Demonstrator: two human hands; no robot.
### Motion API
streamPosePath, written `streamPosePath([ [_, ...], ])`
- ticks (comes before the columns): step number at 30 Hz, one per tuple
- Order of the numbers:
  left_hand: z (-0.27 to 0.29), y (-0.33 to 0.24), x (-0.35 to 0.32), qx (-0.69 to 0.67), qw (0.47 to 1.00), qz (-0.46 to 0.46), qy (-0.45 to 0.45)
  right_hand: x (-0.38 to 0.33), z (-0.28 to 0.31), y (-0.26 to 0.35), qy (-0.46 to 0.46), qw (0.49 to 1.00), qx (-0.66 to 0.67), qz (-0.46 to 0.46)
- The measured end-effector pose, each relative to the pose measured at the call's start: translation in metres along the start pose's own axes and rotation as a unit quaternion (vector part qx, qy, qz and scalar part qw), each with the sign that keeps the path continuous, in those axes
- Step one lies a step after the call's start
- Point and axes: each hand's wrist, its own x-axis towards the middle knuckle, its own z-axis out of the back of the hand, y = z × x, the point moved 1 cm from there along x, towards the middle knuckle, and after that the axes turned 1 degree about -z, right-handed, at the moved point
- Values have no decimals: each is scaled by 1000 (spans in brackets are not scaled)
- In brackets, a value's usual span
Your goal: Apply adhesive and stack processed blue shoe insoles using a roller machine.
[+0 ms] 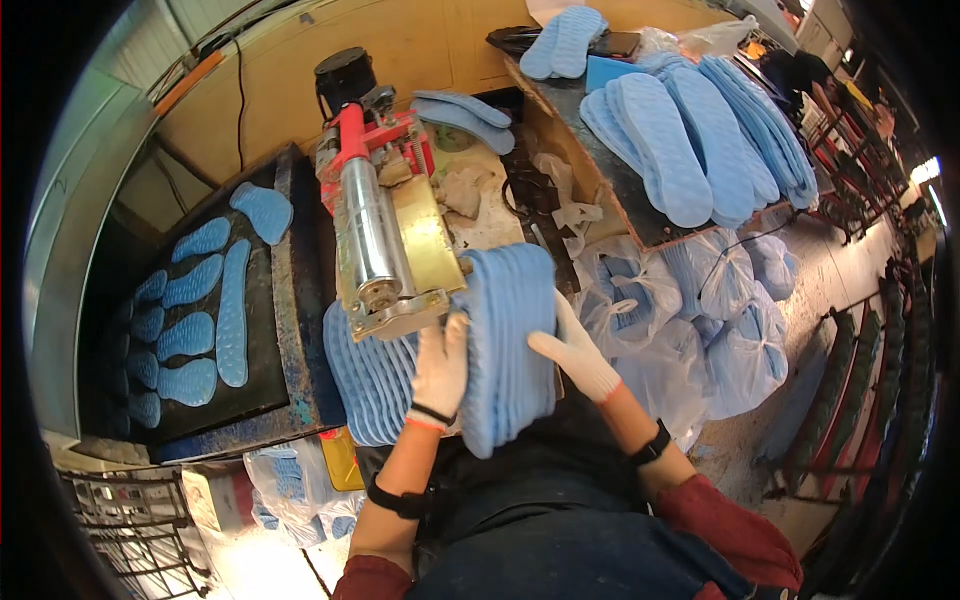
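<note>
A thick stack of blue insoles [507, 345] stands on edge in front of me, slightly blurred. My left hand [440, 368], in a white glove with an orange cuff, presses on the stack's left side. On its right side lies my right hand [582, 352], gloved the same way, thumb toward me. Together the two hands grip the stack between them; some fingertips are hidden. Left of my left hand, a second row of blue insoles [372, 375] leans under the front of a roller machine [375, 215] with a red frame and shiny metal roller.
Single insoles [187, 335] lie spread on a dark surface at left. More insole piles [690, 140] cover the side table [640, 222] at right, above filled clear plastic bags [700, 340] on the floor. Dark racks [850, 370] stand far right. Two insoles [463, 118] rest behind the machine.
</note>
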Motion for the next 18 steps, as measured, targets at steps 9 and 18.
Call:
streamPosePath([
  [9,-28,4,-3,215,972,-92,3,9,2,-36,-172,930,-317,68],
  [18,-16,-21,-14,239,956,-153,-68,2,5,-25,-186,893,-402,75],
])
